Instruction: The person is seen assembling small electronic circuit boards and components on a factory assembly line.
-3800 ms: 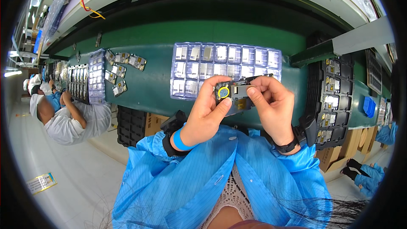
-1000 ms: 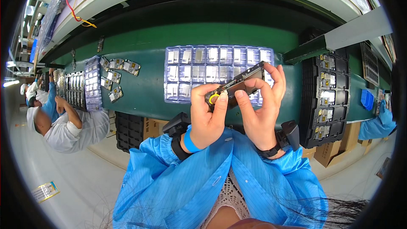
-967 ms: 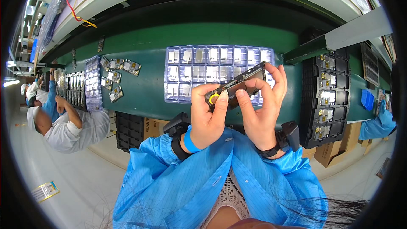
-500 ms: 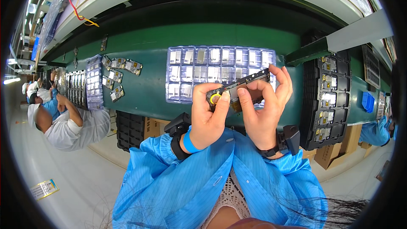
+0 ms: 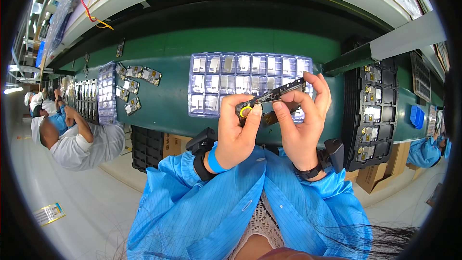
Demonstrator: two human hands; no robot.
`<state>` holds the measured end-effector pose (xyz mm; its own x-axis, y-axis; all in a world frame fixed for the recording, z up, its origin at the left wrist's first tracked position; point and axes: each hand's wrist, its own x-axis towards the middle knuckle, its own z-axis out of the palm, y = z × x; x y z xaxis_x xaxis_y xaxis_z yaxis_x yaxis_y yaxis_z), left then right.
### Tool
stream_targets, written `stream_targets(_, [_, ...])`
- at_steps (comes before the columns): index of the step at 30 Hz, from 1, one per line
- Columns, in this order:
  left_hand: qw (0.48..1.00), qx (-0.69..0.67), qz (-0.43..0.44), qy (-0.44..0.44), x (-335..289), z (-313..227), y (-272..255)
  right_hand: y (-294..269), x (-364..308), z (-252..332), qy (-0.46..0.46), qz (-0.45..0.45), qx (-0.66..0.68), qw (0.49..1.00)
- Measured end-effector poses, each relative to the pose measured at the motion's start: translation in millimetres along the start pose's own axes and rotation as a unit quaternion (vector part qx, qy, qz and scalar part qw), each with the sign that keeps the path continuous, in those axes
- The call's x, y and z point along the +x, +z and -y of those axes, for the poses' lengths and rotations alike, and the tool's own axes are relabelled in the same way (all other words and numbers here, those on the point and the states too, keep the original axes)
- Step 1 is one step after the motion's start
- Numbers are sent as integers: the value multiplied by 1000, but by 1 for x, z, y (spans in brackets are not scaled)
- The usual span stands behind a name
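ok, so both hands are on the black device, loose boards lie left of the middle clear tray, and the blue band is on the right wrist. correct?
Wrong wrist: the head view shows the blue band on the left one. Left hand and right hand are on the black device; loose boards lie left of the middle clear tray.

Slim black electronic part (image 5: 276, 94), yellow-ringed at left, aslant in both hands (image 5: 238, 132)

Left hand (image 5: 237, 125) pinching, right hand (image 5: 309, 119) near it, its fingers (image 5: 316, 85) fanned, both thumbs (image 5: 252, 120) pointing upward
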<state>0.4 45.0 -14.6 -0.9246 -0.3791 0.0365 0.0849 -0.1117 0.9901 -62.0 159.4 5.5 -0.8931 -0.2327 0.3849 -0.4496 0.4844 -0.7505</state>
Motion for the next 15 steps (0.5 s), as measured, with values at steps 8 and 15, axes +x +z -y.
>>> stream_targets(8, [1000, -8, 6, -3, -1, -3, 2, 1, 0, 2, 21, -9, 20, 1000])
stream_targets(15, [1000, -14, 17, -6, -1, -4, 1, 0, -2, 2, 29, -10, 5, 1000])
